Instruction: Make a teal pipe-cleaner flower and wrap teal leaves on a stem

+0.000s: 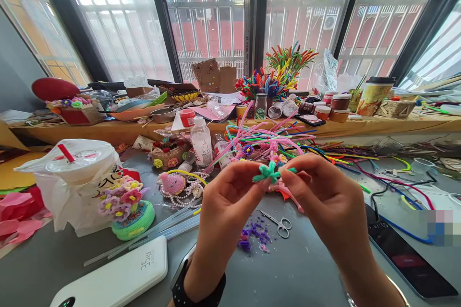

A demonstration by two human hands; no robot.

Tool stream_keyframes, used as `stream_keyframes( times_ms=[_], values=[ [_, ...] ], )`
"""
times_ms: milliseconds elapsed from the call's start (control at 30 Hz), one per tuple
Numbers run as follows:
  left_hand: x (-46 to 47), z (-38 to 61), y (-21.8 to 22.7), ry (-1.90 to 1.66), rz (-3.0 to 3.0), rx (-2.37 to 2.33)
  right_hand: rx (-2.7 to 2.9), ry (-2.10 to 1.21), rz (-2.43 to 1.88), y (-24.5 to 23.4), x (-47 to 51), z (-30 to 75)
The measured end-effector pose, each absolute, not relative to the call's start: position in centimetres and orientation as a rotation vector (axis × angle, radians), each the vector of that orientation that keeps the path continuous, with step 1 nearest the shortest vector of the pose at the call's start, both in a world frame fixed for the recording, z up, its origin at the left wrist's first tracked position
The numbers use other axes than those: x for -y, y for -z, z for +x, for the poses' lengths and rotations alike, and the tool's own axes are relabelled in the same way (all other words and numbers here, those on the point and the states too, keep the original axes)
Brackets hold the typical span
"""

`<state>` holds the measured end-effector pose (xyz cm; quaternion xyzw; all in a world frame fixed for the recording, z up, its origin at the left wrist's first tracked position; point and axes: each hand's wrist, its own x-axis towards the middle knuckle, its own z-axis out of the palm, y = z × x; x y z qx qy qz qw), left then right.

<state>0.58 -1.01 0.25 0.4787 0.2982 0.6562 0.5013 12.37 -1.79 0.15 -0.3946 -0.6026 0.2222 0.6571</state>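
Both of my hands are raised over the middle of the grey table. Between them is a small green pipe cleaner shape (269, 172) with several short looped lobes. My left hand (228, 196) pinches its left side between thumb and forefinger. With thumb and forefinger, my right hand (322, 196) grips the right side, where a short green end sticks out. Below the hands lie small scissors (278, 222) with their blades pointing left. Beside them is a scatter of purple fuzz clippings (256, 235). Behind the hands, pink pipe cleaners (259, 129) spread out in a loose bunch.
At left stand a bagged drink cup (81, 172) and a green pot of fuzzy flowers (134, 220). A white power bank (118, 273) lies front left, a black phone (410, 259) at right. Clear plastic sticks (158, 230), a bottle (201, 141) and a bead string (183, 194) lie between.
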Motion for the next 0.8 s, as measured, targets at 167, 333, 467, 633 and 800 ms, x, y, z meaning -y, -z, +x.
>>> stream_keyframes(
  times_ms=[167,333,467,633,800],
  values=[
    [0.96,0.70,-0.25,-1.590,1.135,-0.737,1.427,-0.495,-0.896,-0.13,1.88,12.66],
    [0.79,0.56,-0.21,-1.614,1.100,-0.720,1.411,-0.488,-0.879,-0.20,1.95,12.46],
    [0.84,0.42,-0.23,-1.630,1.078,-0.688,1.401,-0.456,-0.860,-0.09,1.92,12.31],
    [1.05,0.31,-0.31,-1.678,1.089,-0.686,1.486,-0.380,-0.843,0.12,2.02,12.45],
    [0.66,0.25,-0.12,-1.664,1.095,-0.676,1.521,-0.324,-0.872,0.24,1.92,12.45]
  ],
)
